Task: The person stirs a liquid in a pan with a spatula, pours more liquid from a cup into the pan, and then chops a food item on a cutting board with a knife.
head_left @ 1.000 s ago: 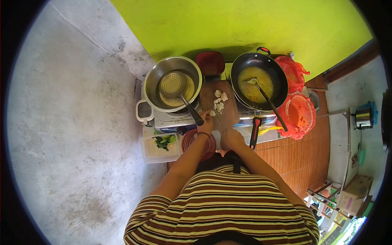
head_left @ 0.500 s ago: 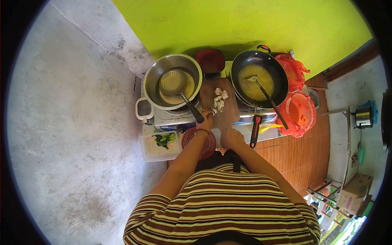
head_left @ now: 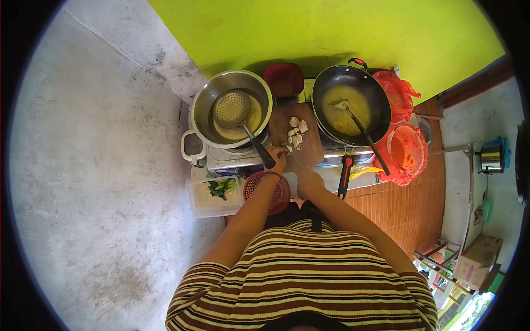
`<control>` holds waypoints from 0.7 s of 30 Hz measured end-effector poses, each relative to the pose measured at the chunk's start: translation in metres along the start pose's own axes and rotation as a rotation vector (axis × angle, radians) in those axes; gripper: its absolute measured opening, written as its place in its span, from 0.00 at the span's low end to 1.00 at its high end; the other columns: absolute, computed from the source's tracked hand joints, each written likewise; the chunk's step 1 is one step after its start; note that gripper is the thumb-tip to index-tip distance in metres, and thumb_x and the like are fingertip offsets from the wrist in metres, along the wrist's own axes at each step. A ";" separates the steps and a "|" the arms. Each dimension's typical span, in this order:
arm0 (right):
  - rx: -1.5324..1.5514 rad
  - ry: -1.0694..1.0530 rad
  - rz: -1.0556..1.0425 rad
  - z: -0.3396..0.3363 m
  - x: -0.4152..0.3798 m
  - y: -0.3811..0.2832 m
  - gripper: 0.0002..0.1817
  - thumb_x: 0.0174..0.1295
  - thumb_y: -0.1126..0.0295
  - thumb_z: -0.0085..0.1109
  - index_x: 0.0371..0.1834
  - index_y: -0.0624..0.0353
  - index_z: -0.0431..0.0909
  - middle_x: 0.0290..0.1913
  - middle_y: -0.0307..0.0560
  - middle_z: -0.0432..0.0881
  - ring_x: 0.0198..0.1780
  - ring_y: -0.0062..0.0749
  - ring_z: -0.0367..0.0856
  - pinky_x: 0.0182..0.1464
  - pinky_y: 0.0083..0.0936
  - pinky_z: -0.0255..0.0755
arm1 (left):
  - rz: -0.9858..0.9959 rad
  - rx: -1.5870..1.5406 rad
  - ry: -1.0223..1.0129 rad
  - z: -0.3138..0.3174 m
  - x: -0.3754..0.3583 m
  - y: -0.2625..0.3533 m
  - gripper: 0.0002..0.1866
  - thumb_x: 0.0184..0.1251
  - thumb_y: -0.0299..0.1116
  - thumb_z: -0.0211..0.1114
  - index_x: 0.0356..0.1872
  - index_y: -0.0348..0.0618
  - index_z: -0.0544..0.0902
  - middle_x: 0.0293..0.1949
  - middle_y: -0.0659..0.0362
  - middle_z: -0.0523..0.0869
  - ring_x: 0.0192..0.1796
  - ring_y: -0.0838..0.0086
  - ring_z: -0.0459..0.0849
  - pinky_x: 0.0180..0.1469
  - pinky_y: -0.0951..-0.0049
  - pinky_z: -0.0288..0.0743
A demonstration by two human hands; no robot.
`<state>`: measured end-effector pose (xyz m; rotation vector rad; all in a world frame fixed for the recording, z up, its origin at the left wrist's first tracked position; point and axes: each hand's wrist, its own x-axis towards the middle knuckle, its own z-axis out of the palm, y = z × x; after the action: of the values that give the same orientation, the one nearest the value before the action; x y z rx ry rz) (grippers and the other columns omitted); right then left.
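A wooden cutting board [head_left: 310,117] lies between the two burners, bearing pale chunks and small cut pieces [head_left: 296,141]. At the board's lower left edge my left hand [head_left: 276,160] has its fingers bent together over a small pale piece. My right hand [head_left: 309,182] is closed around the handle of a knife [head_left: 294,159], whose thin blade points up and left toward that piece. The handle is hidden by the hand. Just left of my left hand is the black handle of a skimmer [head_left: 232,109], which rests in a steel bowl [head_left: 197,124].
A black wok [head_left: 381,105] with yellowish liquid and a spatula [head_left: 361,129] stands right of the board. Red-bagged containers [head_left: 402,154] are farther right. A red basket [head_left: 280,193] and a clear tray [head_left: 215,207] with greens sit near my left forearm. A dark red container [head_left: 284,80] stands behind.
My right hand has shifted slightly down and left, with the wrist turned a little. My left hand stays at the board's edge. The whole view has moved slightly.
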<state>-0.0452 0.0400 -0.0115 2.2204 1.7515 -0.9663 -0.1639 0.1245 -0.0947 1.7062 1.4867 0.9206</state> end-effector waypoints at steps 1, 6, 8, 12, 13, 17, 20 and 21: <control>-0.020 0.013 -0.040 0.005 0.004 0.001 0.11 0.60 0.73 0.46 0.42 0.70 0.65 0.36 0.67 0.81 0.40 0.55 0.83 0.41 0.40 0.78 | 0.003 0.000 0.002 -0.001 -0.001 0.001 0.06 0.50 0.24 0.67 0.32 0.37 0.84 0.33 0.51 0.80 0.35 0.63 0.81 0.39 0.69 0.74; 0.133 0.176 0.012 0.019 0.012 0.005 0.09 0.60 0.72 0.46 0.39 0.67 0.65 0.33 0.65 0.81 0.36 0.54 0.84 0.37 0.42 0.78 | 0.016 0.005 0.003 -0.002 0.000 0.001 0.07 0.50 0.25 0.67 0.31 0.36 0.83 0.32 0.51 0.79 0.34 0.63 0.80 0.39 0.69 0.74; 0.100 0.203 0.007 0.027 0.014 0.008 0.09 0.61 0.71 0.46 0.38 0.66 0.65 0.33 0.66 0.81 0.36 0.54 0.83 0.37 0.42 0.78 | 0.004 -0.014 0.008 0.004 0.000 -0.008 0.08 0.49 0.25 0.67 0.32 0.35 0.82 0.33 0.51 0.79 0.34 0.65 0.81 0.39 0.69 0.75; 0.043 0.218 -0.085 0.027 0.011 0.012 0.11 0.63 0.67 0.45 0.39 0.65 0.65 0.35 0.66 0.80 0.37 0.57 0.82 0.39 0.45 0.76 | -0.049 -0.068 -0.013 0.005 -0.003 -0.003 0.12 0.49 0.23 0.68 0.37 0.35 0.80 0.37 0.52 0.78 0.34 0.70 0.82 0.38 0.72 0.78; 0.071 0.215 -0.080 0.028 0.013 0.014 0.12 0.63 0.66 0.45 0.40 0.65 0.65 0.35 0.66 0.80 0.38 0.58 0.82 0.40 0.46 0.76 | -0.044 -0.081 -0.022 0.003 -0.003 0.000 0.13 0.49 0.22 0.68 0.38 0.35 0.79 0.38 0.53 0.77 0.34 0.71 0.82 0.38 0.72 0.79; 0.217 0.182 0.027 0.009 0.009 0.010 0.15 0.65 0.61 0.45 0.42 0.64 0.64 0.37 0.66 0.80 0.41 0.60 0.80 0.43 0.48 0.74 | 0.001 -0.043 -0.035 0.001 0.003 0.005 0.14 0.48 0.20 0.66 0.39 0.37 0.79 0.36 0.54 0.79 0.34 0.70 0.83 0.38 0.74 0.78; 0.212 0.126 0.065 -0.008 0.001 0.005 0.17 0.65 0.59 0.45 0.43 0.64 0.64 0.38 0.66 0.80 0.42 0.59 0.80 0.44 0.48 0.74 | 0.104 -0.065 0.047 0.008 0.013 -0.001 0.14 0.47 0.19 0.66 0.38 0.38 0.80 0.34 0.54 0.81 0.33 0.69 0.84 0.38 0.75 0.77; 0.207 0.111 0.077 -0.012 -0.001 0.003 0.17 0.65 0.59 0.45 0.43 0.64 0.64 0.39 0.67 0.80 0.43 0.59 0.80 0.44 0.47 0.74 | 0.122 -0.065 0.071 0.010 0.017 -0.002 0.14 0.47 0.19 0.66 0.38 0.38 0.80 0.33 0.54 0.81 0.33 0.69 0.84 0.38 0.75 0.77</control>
<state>-0.0380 0.0440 -0.0020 2.4935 1.6630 -1.0709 -0.1548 0.1409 -0.1000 1.7484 1.3949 1.0924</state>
